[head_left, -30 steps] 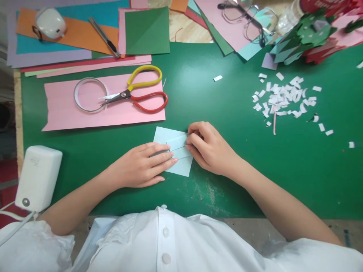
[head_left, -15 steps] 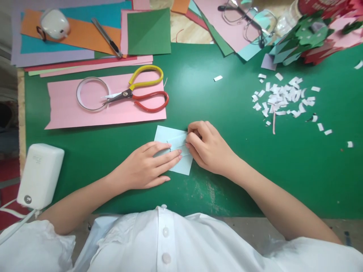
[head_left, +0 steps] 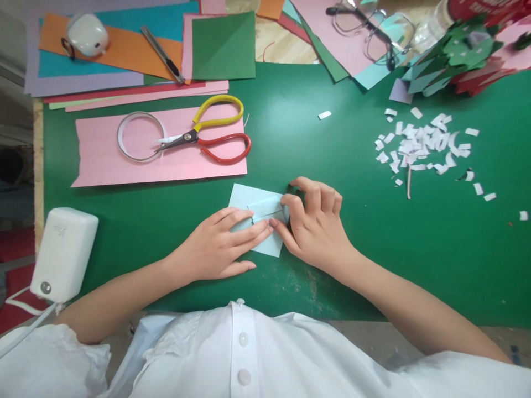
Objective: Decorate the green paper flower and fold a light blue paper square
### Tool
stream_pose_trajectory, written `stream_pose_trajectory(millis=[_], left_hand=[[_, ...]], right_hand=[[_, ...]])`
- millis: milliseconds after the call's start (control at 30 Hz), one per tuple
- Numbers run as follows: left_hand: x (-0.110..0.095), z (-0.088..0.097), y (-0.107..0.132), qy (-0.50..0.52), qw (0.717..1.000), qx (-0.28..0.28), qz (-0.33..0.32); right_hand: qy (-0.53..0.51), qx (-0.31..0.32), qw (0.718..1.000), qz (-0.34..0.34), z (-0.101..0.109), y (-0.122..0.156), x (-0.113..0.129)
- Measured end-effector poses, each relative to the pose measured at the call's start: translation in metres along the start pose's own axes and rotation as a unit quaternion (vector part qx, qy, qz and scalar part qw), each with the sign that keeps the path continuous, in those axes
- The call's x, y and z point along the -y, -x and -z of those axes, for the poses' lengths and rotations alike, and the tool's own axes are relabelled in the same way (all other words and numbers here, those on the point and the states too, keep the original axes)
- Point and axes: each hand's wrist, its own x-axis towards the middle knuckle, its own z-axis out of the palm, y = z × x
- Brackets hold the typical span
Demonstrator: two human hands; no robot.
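A small light blue paper (head_left: 244,193) with folded pleats lies on the green tabletop in front of me. My left hand (head_left: 222,243) rests flat across its left and middle part, fingers stretched out and pressing it down. At the paper's right end, my right hand (head_left: 317,226) has thumb and index finger on the folded flap, a lifted bit of paper showing between them. The other fingers of that hand are curled above the table. Part of the folds is hidden under my fingers.
Beyond my hands, scissors (head_left: 222,148) and a tape roll (head_left: 120,145) lie on pink paper (head_left: 99,160). A white power bank (head_left: 64,251) stands left. White paper scraps (head_left: 423,145) are scattered right. A utility knife (head_left: 160,51), coloured sheets (head_left: 224,47) and glasses (head_left: 369,33) lie at the back.
My right hand has spread its thumb and index finger and its thumb has slid left towards my left fingertips. My left hand still presses the paper. The whole view has shifted slightly.
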Motion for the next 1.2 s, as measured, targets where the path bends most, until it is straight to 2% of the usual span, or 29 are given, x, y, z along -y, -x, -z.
stream_pose_trajectory(millis=[167, 333, 600, 933, 1200], left_hand=[[0.004, 0.003, 0.0, -0.002, 1.0, 0.0, -0.011], [0.014, 0.006, 0.002, -0.002, 0.999, -0.01, -0.048], [0.021, 0.005, 0.003, 0.005, 0.996, -0.042, -0.084], [0.018, 0.006, 0.003, 0.001, 0.995, -0.065, -0.076], [0.02, -0.001, 0.003, -0.001, 0.994, -0.082, -0.075]], right_hand=[[-0.017, 0.023, 0.999, -0.028, 0.004, 0.003, -0.006], [-0.033, 0.034, 0.999, -0.025, 0.003, 0.007, -0.011], [-0.027, 0.02, 0.999, -0.021, -0.001, 0.008, -0.011], [-0.033, -0.004, 0.999, -0.036, -0.002, 0.003, -0.01], [-0.009, -0.018, 0.999, -0.037, -0.003, 0.0, -0.01]])
